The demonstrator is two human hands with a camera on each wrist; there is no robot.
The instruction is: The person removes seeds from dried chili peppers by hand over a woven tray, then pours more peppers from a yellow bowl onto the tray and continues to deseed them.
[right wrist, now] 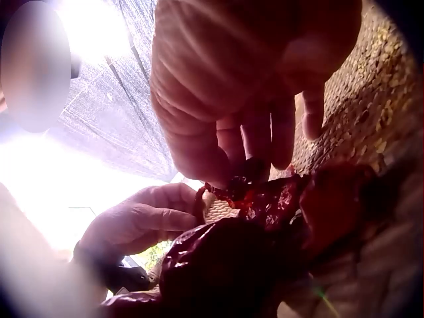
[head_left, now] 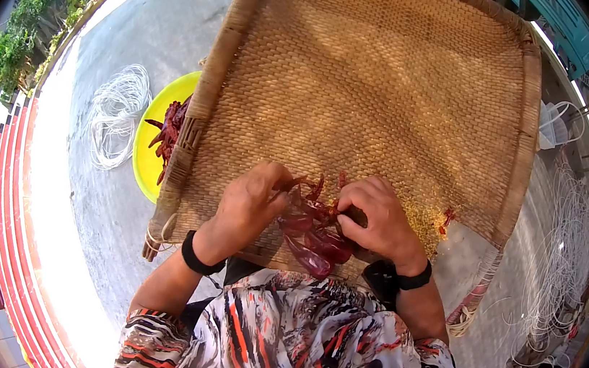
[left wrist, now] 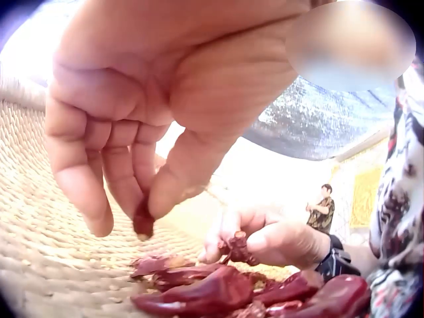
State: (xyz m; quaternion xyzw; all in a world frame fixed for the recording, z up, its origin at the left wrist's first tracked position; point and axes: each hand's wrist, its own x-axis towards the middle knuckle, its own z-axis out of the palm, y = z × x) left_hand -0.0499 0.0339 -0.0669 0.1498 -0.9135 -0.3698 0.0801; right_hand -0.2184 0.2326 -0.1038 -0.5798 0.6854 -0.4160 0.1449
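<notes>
Red peppers (head_left: 316, 248): deep red, glossy, wrinkled, partly translucent; bunched between the hands at the near edge of the woven tray (head_left: 380, 70). Left hand (head_left: 252, 201) pinches a dark red tip, thumb against finger. Right hand (head_left: 381, 219) pinches the bunch's other side. Yellow seeds (head_left: 421, 217) lie beside it.

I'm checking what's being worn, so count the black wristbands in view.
2: the left band around the left wrist, the right band around the right wrist. Others could be hidden.
</notes>
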